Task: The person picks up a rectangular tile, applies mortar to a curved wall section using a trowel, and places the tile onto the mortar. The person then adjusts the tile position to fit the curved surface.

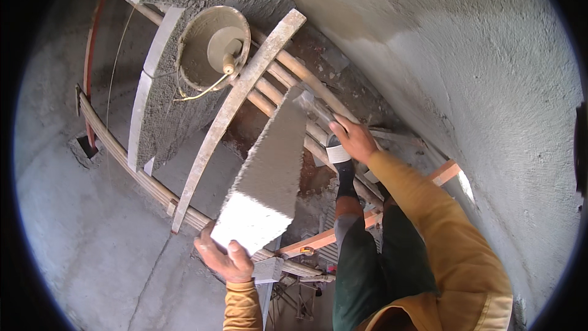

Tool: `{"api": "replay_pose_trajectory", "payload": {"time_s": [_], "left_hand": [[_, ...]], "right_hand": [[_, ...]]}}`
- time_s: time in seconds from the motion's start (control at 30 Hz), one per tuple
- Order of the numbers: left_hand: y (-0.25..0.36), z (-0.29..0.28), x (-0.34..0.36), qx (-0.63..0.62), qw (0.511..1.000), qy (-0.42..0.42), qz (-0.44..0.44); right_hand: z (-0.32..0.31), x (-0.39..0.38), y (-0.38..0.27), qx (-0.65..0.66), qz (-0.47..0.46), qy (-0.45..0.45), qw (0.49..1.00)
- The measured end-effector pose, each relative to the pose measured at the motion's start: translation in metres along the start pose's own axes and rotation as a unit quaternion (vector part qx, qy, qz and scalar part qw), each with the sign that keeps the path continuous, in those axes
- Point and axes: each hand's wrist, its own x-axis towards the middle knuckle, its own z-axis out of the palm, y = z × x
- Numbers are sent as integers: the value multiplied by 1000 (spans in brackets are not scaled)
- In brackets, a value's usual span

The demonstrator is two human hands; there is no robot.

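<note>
My left hand [226, 256] grips the near end of a long pale building block [263, 178], thumb on one side and fingers on the other. Grey mortar coats the block's upper face, and bright light falls on its near part. At the far end, my right hand [355, 139] is closed round a trowel [313, 108]; its blade touches or hovers just over the mortar, I cannot tell which. Beyond the block stands a bucket [195, 67] of wet grey mortar, with a wooden-handled tool [228, 63] resting in it.
A long straight board [229, 110] lies across the scaffold poles [266, 95]. Mortar-covered pale blocks [147, 95] form a low wall at the left. A rendered wall [465, 67] rises on the right. My foot [338, 152] is on the poles, and an orange-red beam [315, 240] runs below.
</note>
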Motion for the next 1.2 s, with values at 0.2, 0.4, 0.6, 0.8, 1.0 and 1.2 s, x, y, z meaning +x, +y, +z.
{"api": "replay_pose_trajectory", "payload": {"time_s": [0.2, 0.4, 0.6, 0.8, 1.0, 1.2], "left_hand": [[2, -2, 0, 5, 1000, -5, -2], [-2, -3, -2, 1, 1000, -18, -25], [-12, -3, -3, -21, 1000, -6, -12], [-9, -4, 3, 7, 1000, -11, -8], [0, -7, 13, -5, 1000, -12, -6], [4, -10, 12, -14, 999, -39, -25]], "right_hand": [[-75, -106, -84, 99, -136, -21, 986], [-42, -42, -82, 47, -104, -12, 993], [0, 28, -25, -92, 45, -35, 994], [-72, -107, -84, 47, -33, 31, 998], [-94, -135, -104, 1, -84, -77, 993], [0, -35, 27, 12, 35, 6, 999]]}}
